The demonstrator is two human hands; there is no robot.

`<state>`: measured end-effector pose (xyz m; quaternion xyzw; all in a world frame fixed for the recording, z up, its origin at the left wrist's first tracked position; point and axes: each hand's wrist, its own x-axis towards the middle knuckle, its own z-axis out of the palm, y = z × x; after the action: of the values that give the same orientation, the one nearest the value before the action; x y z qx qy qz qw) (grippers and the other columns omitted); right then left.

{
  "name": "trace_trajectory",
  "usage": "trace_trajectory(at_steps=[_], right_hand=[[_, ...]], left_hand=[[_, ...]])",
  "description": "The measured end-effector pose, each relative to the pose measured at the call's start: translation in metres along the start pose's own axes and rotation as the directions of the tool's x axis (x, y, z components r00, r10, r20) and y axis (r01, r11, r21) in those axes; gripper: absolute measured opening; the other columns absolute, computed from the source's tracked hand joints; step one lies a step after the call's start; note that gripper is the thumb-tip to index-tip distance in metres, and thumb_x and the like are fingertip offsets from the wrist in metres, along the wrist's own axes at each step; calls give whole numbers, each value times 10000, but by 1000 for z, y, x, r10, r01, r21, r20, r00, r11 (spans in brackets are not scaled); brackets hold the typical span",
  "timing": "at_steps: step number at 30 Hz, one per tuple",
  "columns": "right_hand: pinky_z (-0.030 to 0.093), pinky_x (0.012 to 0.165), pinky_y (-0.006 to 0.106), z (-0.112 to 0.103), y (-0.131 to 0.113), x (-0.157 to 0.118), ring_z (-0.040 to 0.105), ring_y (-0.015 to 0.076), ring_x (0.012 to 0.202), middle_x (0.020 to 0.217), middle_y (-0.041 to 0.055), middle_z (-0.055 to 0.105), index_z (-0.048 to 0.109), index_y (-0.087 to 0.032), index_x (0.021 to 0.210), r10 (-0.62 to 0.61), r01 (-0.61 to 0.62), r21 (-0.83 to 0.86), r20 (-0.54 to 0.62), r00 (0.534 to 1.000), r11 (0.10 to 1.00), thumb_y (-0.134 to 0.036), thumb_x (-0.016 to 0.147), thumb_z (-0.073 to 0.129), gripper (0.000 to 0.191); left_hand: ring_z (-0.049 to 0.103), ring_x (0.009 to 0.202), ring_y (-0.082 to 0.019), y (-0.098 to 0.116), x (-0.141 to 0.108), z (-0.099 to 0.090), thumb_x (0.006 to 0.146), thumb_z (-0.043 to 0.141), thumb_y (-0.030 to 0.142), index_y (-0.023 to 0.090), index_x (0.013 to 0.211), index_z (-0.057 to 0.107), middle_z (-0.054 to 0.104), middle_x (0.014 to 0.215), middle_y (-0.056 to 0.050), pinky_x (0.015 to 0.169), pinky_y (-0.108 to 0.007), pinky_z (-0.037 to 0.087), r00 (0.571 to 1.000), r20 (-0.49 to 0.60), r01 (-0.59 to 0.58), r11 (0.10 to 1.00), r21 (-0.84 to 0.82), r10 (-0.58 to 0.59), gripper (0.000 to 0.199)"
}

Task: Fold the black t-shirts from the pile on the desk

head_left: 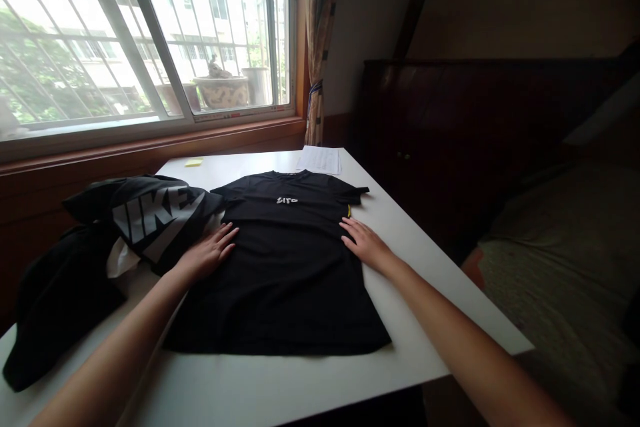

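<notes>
A black T-shirt (290,280) with small white lettering on the chest lies spread out on the white table (240,387), its collar away from me and its hem toward me. My left hand (213,250) rests flat on the shirt's left edge, fingers stretched out. On the opposite edge, just below the right sleeve, my right hand (367,247) touches the fabric with its fingers extended. Neither hand grips the cloth. A few shallow creases run across the shirt. Beside its left sleeve is a heap of dark clothing (150,217) with large grey NIKE print.
Papers (320,160) and a yellow sticky note (193,163) lie at the table's far end. Behind it are a barred window (200,33) and a tied curtain (316,93). Dark wooden furniture (425,127) stands to the right, near a bed-like surface with greenish cloth (555,280).
</notes>
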<state>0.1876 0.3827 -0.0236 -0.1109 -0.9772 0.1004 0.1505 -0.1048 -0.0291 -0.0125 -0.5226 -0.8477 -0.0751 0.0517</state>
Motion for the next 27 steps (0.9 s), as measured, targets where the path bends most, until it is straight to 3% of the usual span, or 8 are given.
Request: trace_trajectory(at_steps=[4,8,10,12,14,19,22,27], right_hand=[[362,1190,494,-8,-19,1,461,294,1395,1476,120,549,610,-196,1358,9,-4,44,-117,993,999,-323,976,468,426],[458,1063,463,-33,-59,-27,577,271,1156,1200,120,651,673,-199,1130,-86,119,147,-216,973,982,-258,960,539,224],[498,968,399,-46,-84,-48,599,228,1031,1070,80,658,667,-216,1032,-221,243,242,-112,969,939,-248,956,576,123],[510,869,330,-56,-106,-69,602,197,968,1038,50,653,669,-229,986,-389,351,331,54,920,876,-278,932,648,77],[496,788,295,-63,-122,-87,596,181,919,1025,31,649,671,-232,961,-441,372,338,155,884,865,-314,868,743,143],[424,675,280,-66,-139,-112,577,168,842,930,5,637,646,-229,872,-375,341,171,244,894,924,-224,809,749,121],[378,628,283,-64,-140,-119,561,150,761,844,-2,620,602,-218,785,-355,350,65,240,904,935,-105,809,628,118],[372,625,280,-68,-134,-128,547,132,694,811,-5,607,596,-214,798,-297,296,35,172,939,955,-84,821,574,133]], left_hand=[[480,1404,-299,8,-6,-13,1035,382,485,204,1455,533,483,1546,-121,1157,-474,429,989,-147,-20,1000,-1,20,527],[592,1212,-265,35,-47,-33,1009,503,457,247,1285,639,628,1305,-101,1053,-438,519,974,-216,-89,993,-74,71,372],[629,1088,-236,51,-76,-44,993,551,434,257,1170,678,657,1175,-81,958,-383,561,977,-183,-129,984,-119,106,281],[649,1008,-206,65,-106,-53,976,592,407,260,1100,689,659,1118,-70,887,-320,575,982,-107,-171,971,-168,155,215],[660,976,-195,74,-133,-59,947,640,393,264,1086,686,658,1102,-66,847,-283,579,988,-42,-157,968,-198,151,195],[674,995,-215,72,-173,-56,877,726,403,266,1123,675,657,1126,-74,858,-291,590,995,-66,-89,980,-178,78,286],[680,978,-210,64,-179,-50,927,659,358,262,1090,692,668,1098,-74,860,-295,586,991,-111,-97,983,-158,80,192],[684,907,-183,61,-178,-51,979,555,280,259,1046,711,686,1042,-65,807,-265,578,980,-160,-145,979,-143,122,171]])
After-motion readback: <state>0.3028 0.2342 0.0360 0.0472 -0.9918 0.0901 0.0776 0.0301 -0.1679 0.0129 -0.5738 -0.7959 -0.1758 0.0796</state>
